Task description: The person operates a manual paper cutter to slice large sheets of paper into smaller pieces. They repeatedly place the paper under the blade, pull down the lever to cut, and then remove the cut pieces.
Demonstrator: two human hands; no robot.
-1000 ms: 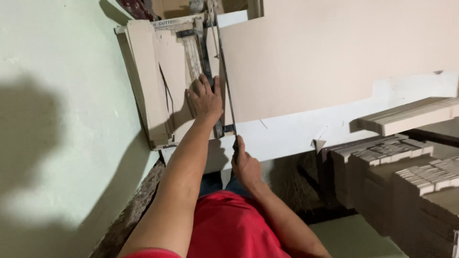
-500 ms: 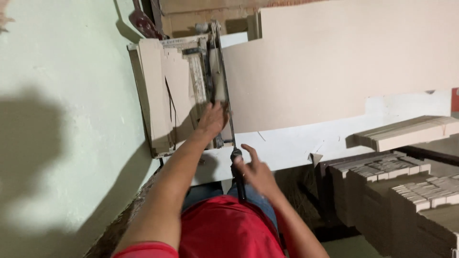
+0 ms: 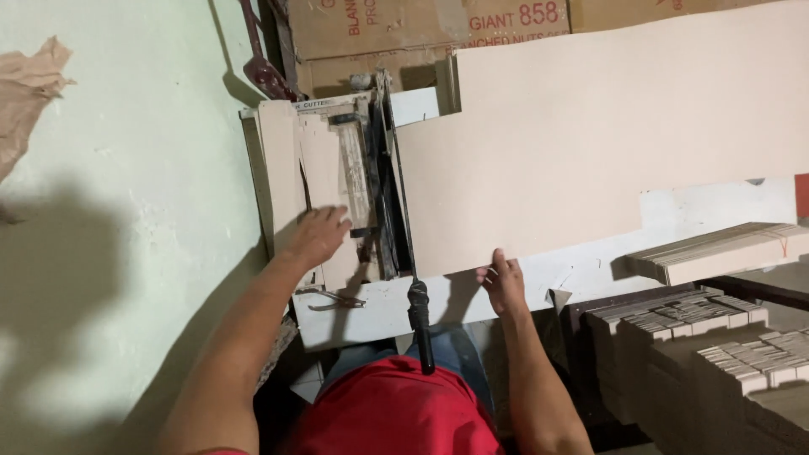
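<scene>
Beige cardboard sheet (image 3: 590, 143), big, flat, plain, near edge pinched by right hand (image 3: 504, 282); left hand (image 3: 318, 238) open, flat on cutter bed (image 3: 291, 160).

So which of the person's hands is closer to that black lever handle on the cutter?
The right. The right hand grips the near edge of the big cardboard sheet, just right of the black lever handle. The left hand rests flat on the cutter bed, farther off.

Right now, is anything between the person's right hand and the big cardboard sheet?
No. The right hand already touches the near edge of the big cardboard sheet, with nothing between them. The left hand rests apart on the cut strips beside the cutter.
</scene>
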